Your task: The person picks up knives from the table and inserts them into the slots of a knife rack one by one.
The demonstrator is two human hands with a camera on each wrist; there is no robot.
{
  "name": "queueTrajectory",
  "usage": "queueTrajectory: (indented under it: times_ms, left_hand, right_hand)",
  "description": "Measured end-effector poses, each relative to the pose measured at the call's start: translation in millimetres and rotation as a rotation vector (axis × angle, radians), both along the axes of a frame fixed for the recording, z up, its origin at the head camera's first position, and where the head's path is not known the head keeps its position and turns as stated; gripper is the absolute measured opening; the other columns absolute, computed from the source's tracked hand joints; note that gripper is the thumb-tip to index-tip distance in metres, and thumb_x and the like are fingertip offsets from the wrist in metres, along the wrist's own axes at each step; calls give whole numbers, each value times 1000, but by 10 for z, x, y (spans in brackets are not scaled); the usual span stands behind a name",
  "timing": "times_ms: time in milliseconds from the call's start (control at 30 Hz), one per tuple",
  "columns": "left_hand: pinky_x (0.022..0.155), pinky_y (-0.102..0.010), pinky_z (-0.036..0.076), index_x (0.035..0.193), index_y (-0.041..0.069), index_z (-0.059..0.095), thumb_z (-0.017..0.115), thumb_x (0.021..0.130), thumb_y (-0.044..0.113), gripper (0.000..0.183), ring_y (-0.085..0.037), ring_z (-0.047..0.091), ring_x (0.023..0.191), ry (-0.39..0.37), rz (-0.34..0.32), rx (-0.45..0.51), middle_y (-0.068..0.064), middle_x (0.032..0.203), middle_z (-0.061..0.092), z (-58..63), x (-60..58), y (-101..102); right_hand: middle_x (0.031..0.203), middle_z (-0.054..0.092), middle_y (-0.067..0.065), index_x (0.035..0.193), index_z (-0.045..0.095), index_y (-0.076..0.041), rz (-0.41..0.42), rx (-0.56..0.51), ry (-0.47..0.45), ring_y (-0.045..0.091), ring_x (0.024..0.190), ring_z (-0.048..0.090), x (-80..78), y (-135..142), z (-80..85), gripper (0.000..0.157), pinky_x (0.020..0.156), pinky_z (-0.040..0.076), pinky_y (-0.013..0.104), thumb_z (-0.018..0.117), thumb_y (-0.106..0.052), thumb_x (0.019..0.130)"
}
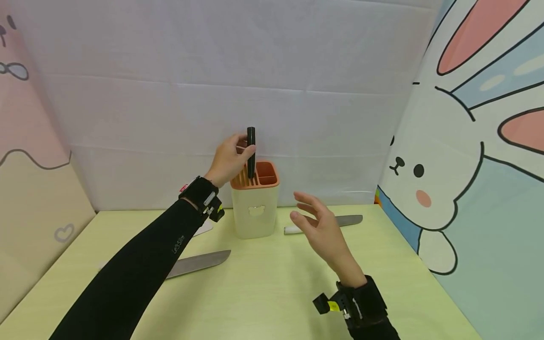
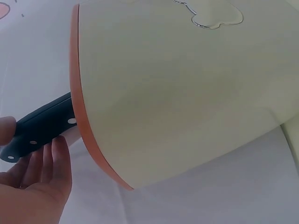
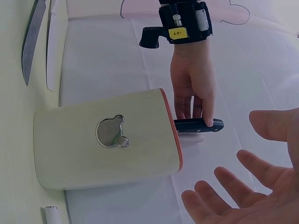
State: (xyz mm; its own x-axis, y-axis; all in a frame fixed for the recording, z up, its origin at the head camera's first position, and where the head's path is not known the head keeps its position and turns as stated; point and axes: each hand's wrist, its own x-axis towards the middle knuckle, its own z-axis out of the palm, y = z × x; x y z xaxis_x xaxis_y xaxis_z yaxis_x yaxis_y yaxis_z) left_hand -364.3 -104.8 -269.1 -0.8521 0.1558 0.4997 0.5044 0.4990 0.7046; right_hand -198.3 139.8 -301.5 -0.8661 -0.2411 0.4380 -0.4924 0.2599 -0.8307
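Black-handled knife (image 1: 251,164) upright in orange-rimmed cream holder (image 1: 255,225), pinched between thumb and fingers of left hand (image 1: 228,160), right hand (image 1: 325,231) relaxed, unclenched, apparent "Let's Slim" lettering (image 1: 178,244) along black sleeve (image 1: 148,274), yellow wrist tag (image 3: 178,33) unclear

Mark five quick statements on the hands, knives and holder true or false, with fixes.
1. The left hand holds the black handle. True.
2. The right hand grips a knife. False: the right hand holds nothing.
3. The holder stands upright on the table. True.
4. The holder's rim is blue. False: it is orange.
5. A white-handled knife lies on the table, right of the holder. True.
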Motion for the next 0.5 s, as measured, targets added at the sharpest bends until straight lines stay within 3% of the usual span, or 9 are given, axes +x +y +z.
queueTrajectory:
  times_ms: [333,500]
  left_hand:
    - [87,-34,48,140,9,41,56,99,27,47,-18,53,102,-37,12,5,-6,116,53,-54,12,-27]
    - [86,-35,48,140,8,41,55,98,25,47,-19,53,102,7,25,-22,-7,117,53,-95,61,-57]
  right_hand:
    - [137,47,11,136,46,-6,2,0,13,25,123,46,-12,0,-7,44,100,41,44,60,-7,95]
    - [137,47,10,136,47,-7,-2,10,7,25,123,45,-9,17,-11,43,100,41,43,60,-8,95]
